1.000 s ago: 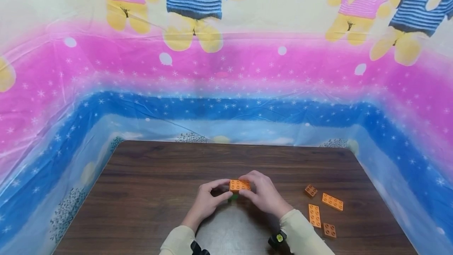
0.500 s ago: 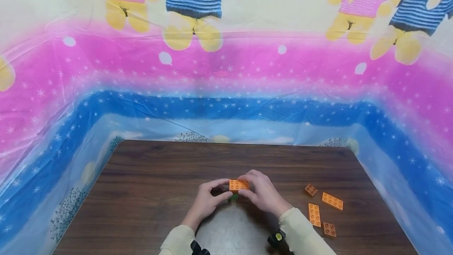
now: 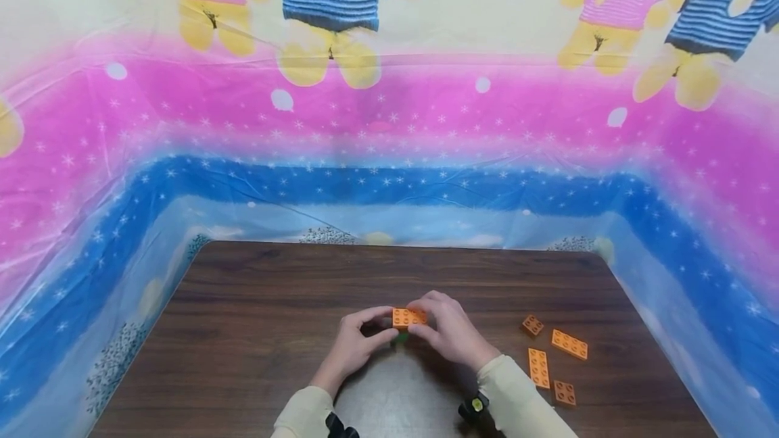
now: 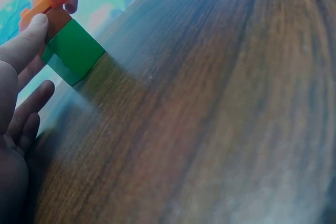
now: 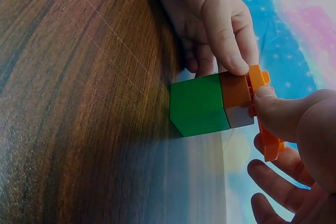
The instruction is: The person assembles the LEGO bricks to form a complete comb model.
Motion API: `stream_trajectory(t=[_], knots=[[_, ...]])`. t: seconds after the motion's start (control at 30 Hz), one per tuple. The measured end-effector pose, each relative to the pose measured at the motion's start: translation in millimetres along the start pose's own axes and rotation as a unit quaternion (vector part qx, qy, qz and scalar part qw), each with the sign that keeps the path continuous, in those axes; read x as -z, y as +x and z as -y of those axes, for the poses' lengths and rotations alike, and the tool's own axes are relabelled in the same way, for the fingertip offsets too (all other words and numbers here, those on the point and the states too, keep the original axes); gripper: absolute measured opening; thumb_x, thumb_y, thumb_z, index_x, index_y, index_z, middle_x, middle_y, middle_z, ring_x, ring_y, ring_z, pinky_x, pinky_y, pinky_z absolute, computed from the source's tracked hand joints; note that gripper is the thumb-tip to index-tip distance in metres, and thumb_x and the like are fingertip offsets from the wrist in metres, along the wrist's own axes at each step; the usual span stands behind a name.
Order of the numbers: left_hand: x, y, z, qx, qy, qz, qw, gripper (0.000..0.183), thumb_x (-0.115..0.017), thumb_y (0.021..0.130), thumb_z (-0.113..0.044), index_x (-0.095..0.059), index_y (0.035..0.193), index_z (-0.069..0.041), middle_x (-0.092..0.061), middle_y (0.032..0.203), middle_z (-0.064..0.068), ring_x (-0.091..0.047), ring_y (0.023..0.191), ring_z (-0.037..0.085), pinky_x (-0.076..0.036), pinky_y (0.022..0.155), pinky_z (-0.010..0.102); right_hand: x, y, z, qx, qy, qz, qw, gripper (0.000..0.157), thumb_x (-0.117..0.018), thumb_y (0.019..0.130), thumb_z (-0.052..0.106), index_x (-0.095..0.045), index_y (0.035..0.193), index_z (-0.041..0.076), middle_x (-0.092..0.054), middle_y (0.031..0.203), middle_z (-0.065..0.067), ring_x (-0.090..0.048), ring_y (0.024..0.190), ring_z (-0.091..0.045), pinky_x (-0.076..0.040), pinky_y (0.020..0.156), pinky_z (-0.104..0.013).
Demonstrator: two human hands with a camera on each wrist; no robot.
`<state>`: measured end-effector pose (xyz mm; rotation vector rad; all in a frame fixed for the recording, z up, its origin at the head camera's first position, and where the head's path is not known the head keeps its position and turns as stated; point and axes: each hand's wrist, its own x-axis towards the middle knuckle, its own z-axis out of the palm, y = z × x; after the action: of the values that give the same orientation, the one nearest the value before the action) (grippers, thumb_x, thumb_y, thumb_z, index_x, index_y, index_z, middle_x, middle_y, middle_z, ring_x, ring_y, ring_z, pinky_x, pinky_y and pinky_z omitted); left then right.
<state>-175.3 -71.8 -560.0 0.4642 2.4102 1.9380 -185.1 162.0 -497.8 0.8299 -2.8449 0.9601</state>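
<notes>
A green block (image 5: 199, 106) stands on the table with a darker orange brick (image 5: 236, 90) on top of it. Over that lies a thin studded orange plate (image 3: 402, 318), reaching out past the stack toward my right hand; studs of the brick show in a narrow gap beneath it. My left hand (image 3: 356, 343) pinches the darker brick near its top, thumb tip (image 4: 39, 22) right at the plate's edge. With thumb and fingers, my right hand (image 3: 450, 333) grips the plate's overhanging part. From the head view, the hands and plate hide most of the green block.
On the table's right side lie several loose orange pieces: a small square one (image 3: 532, 325), two longer ones (image 3: 570, 344) (image 3: 538, 368) and another square one (image 3: 564, 393). The brown wooden table (image 3: 243, 303) meets a patterned cloth (image 3: 389, 188) at its back edge.
My right hand has shifted very slightly left with the plate. My left hand keeps its hold, and the loose pieces lie as before.
</notes>
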Motion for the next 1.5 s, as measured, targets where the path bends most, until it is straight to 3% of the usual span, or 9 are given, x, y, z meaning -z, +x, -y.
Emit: stream_trajectory(t=[0.3, 0.63, 0.97, 1.3, 1.5], knots=[[2.1, 0.8, -2.4, -0.009, -0.017, -0.006, 0.9998, 0.043, -0.083, 0.093, -0.023, -0.072, 0.133, -0.011, -0.076, 0.119, 0.0, -0.072, 0.106, 0.027, -0.056, 0.088, 0.03, -1.4, -0.2, -2.8, 0.012, 0.005, -0.003, 1.0, 0.032, -0.081, 0.095, 0.027, -0.075, 0.125, 0.017, -0.068, 0.111, 0.006, -0.061, 0.097, -0.009, -0.054, 0.085, -0.032], [3.8, 6.0, -11.9, -0.03, 0.001, 0.019, 0.9994, 0.036, -0.08, 0.096, -0.027, -0.076, 0.129, -0.013, -0.074, 0.124, -0.003, -0.071, 0.107, 0.026, -0.058, 0.088, 0.033, -0.3, -0.7, -0.8, 0.008, 0.006, -0.003, 1.0, 0.033, -0.081, 0.095, 0.028, -0.076, 0.126, 0.017, -0.068, 0.112, 0.006, -0.061, 0.098, -0.009, -0.055, 0.086, -0.032], [2.9, 5.3, -10.1, -0.022, 0.012, 0.017, 0.9996, 0.037, -0.079, 0.097, -0.029, -0.075, 0.13, -0.014, -0.075, 0.117, -0.003, -0.071, 0.104, 0.023, -0.057, 0.087, 0.03, -0.8, -0.5, -2.7, 0.004, 0.011, -0.003, 1.0, 0.033, -0.081, 0.095, 0.027, -0.076, 0.125, 0.016, -0.068, 0.111, 0.006, -0.061, 0.097, -0.009, -0.055, 0.085, -0.031], [2.6, 6.6, -10.8, -0.014, 0.01, 0.016, 0.9997, 0.031, -0.079, 0.096, -0.029, -0.077, 0.127, -0.023, -0.076, 0.113, -0.004, -0.072, 0.101, 0.023, -0.057, 0.086, 0.029, -1.2, 0.3, -2.9, -0.017, 0.023, 0.001, 1.0, 0.033, -0.082, 0.094, 0.028, -0.076, 0.125, 0.017, -0.067, 0.111, 0.007, -0.061, 0.098, -0.009, -0.055, 0.087, -0.032], [3.3, 6.6, -10.1, -0.016, 0.005, 0.02, 0.9997, 0.032, -0.079, 0.097, -0.027, -0.076, 0.128, -0.022, -0.076, 0.115, 0.0, -0.072, 0.101, 0.023, -0.058, 0.087, 0.03, -2.3, -1.8, -2.2, -0.009, 0.018, -0.012, 1.0, 0.038, -0.081, 0.095, 0.03, -0.074, 0.129, 0.016, -0.068, 0.116, 0.005, -0.063, 0.103, -0.009, -0.057, 0.091, -0.035]])
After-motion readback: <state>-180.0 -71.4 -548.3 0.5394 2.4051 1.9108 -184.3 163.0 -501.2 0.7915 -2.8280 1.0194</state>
